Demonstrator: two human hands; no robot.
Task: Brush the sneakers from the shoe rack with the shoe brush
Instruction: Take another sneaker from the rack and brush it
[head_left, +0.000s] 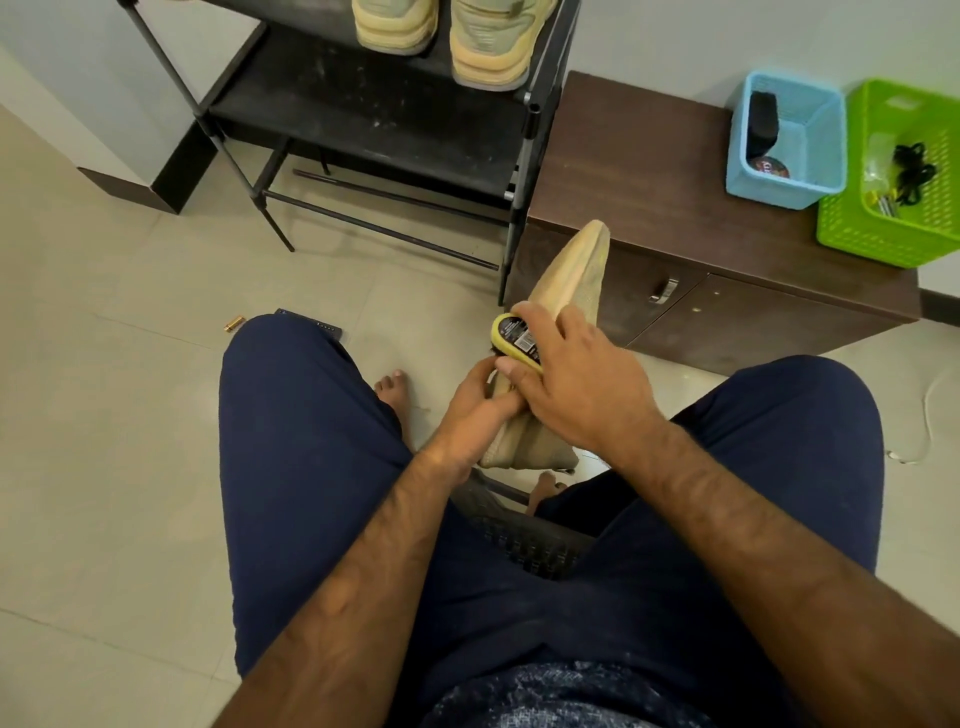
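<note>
**Brush on the sneaker, held between the knees**

A seated person in dark blue trousers holds one tan sneaker (576, 270) above the floor tiles (130, 415), between the knees. Its toe end tips up and away towards the front of a brown cabinet (649, 208), and its heel end points down.

The left hand (475, 410) grips the lower half of the sneaker, with its fingers curled round the shoe. The right hand (576, 384) holds the shoe brush (511, 335), its fingers wrapped over the brush's yellow, labelled back. The brush lies against the sneaker just above the left hand; its bristles are mostly hidden.

A black shoe rack (374, 135) stands at the far side, touching the cabinet's left edge. Two more tan sneakers (493, 47) sit side by side on an upper shelf of the rack, near its right edge.

A blue basket (826, 156) and a green basket (883, 234) stand touching at the cabinet top's right end. The blue one holds a dark object and a round tin (769, 167); the green one holds black laces (911, 171).

A small battery (234, 324) lies on the floor beside the left knee, and a dark flat object (311, 322) lies partly behind that knee.
</note>
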